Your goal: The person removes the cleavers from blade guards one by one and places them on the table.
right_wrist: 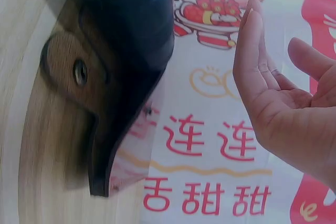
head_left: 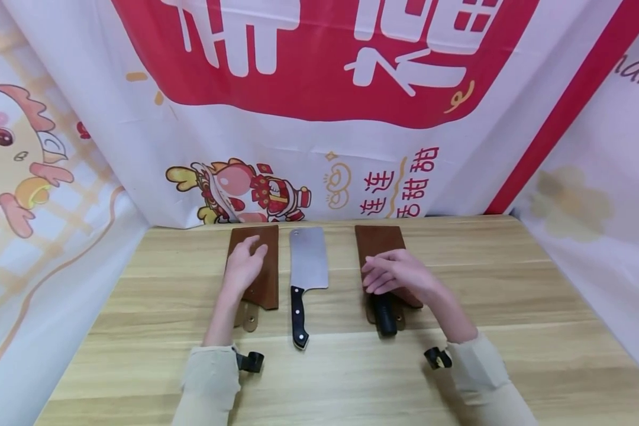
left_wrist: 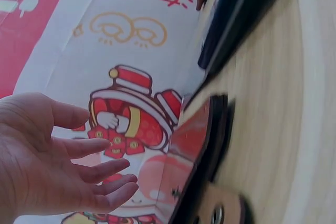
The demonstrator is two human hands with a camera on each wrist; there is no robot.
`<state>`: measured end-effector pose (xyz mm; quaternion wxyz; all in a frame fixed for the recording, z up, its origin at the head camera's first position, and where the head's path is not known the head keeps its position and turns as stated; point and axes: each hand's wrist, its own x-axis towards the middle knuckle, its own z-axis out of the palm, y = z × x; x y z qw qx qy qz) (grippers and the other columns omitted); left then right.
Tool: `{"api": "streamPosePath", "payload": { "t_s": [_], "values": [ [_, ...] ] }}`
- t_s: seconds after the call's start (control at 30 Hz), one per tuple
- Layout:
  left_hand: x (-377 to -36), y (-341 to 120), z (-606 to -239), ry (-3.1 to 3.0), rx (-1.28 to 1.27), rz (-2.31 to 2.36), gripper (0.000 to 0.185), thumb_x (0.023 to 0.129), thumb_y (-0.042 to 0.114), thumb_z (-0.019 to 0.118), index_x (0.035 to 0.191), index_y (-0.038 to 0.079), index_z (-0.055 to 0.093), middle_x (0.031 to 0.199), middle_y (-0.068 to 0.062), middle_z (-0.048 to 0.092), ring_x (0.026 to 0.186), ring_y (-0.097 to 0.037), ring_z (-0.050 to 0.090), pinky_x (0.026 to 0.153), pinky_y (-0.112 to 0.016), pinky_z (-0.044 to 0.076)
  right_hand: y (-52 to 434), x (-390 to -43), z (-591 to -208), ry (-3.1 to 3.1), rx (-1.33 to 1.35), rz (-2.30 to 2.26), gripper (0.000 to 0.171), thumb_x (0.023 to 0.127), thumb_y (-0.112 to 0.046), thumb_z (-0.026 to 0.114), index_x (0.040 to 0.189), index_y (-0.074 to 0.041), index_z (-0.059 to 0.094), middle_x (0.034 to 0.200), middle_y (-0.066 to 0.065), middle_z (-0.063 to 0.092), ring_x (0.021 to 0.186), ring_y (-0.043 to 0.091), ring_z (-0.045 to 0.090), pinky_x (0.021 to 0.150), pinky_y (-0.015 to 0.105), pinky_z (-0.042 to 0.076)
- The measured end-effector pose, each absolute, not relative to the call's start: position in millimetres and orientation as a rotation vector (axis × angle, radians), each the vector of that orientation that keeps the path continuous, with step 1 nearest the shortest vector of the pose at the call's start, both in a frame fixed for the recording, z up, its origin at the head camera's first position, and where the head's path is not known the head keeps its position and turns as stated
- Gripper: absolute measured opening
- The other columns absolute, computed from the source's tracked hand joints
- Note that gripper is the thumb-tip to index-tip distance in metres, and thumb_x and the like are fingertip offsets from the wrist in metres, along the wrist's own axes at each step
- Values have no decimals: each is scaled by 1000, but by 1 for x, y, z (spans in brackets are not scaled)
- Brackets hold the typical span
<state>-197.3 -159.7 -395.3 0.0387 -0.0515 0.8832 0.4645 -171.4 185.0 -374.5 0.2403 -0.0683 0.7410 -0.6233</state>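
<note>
- I see a light wooden table [head_left: 458, 355] filling the lower half of the head view, walled in by white and red printed banners [head_left: 309, 89] with cartoon figures.
- I count two brown leather sheaths, one bare cleaver and two hands.
- The cleaver [head_left: 306, 278] lies at frame centre, long axis running top to bottom, blade toward the banners, black handle toward me.
- My left hand [head_left: 243, 266] lies over the left sheath [head_left: 257, 266], fingers relaxed and spread; contact looks likely, though I cannot be sure.
- My right hand [head_left: 396, 273] hovers over the right sheath [head_left: 380, 248], fingers loosely extended, gripping nothing; a black handle [head_left: 386, 316] sticks out toward me.
</note>
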Motion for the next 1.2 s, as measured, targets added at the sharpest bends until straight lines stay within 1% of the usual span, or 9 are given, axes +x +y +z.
{"api": "streamPosePath", "payload": {
  "t_s": [0.1,0.2,0.37,0.57,0.73,0.77,0.9,1.07,1.2],
  "values": [
    [-197,-149,-394,2693,-150,1435,54,111,29,45,157,2,39,161,-25,35,150,-42,30,119,-60,28,193,-171,-374,2047,-182,-1701,44,109,-28,55,116,14,65,93,18,74,82,25,75,80,40,63],
    [-198,-138,-394,2686,-134,1455,54,110,29,46,156,2,41,160,-25,37,148,-42,33,118,-60,31,200,-169,-373,2058,-178,-1697,45,109,-26,53,120,17,62,93,16,75,83,23,75,80,38,62],
    [-201,-122,-399,2679,-100,1480,52,109,27,48,154,1,44,156,-25,42,145,-41,38,117,-58,33,209,-168,-374,2054,-157,-1702,46,109,-27,53,123,17,61,94,15,75,83,22,74,79,34,62],
    [-204,-101,-401,2644,-68,1506,52,109,28,50,153,1,47,156,-23,43,145,-42,39,116,-58,35,220,-165,-374,2070,-130,-1716,45,110,-28,53,121,15,61,94,14,74,84,22,74,80,33,62],
    [-203,-84,-400,2656,-15,1513,49,108,26,52,150,1,50,153,-24,48,140,-42,45,113,-56,40,229,-165,-378,2060,-106,-1745,44,109,-27,53,120,15,61,93,14,74,83,21,73,79,33,62],
    [-202,-81,-401,2656,-2,1517,49,108,26,52,150,0,50,152,-24,49,138,-42,48,111,-56,42,230,-165,-379,2060,-97,-1748,45,109,-27,53,121,15,60,93,13,74,83,21,73,79,33,62],
    [-200,-68,-402,2637,43,1545,48,107,25,53,149,0,51,150,-25,51,136,-42,50,111,-55,42,234,-165,-383,2062,-71,-1752,48,109,-28,54,123,18,58,94,13,74,83,22,73,80,34,62],
    [-199,-53,-405,2620,93,1571,49,107,25,53,148,-1,52,149,-25,52,134,-43,51,110,-55,43,238,-163,-386,2054,-64,-1774,46,109,-28,55,120,16,60,94,14,74,82,22,73,80,34,62],
    [-199,-44,-408,2597,122,1583,51,106,26,53,149,0,51,149,-24,52,132,-43,52,109,-56,43,241,-163,-388,2037,-52,-1797,40,108,-27,56,114,11,64,93,14,74,81,22,73,79,34,62]
  ]
}}
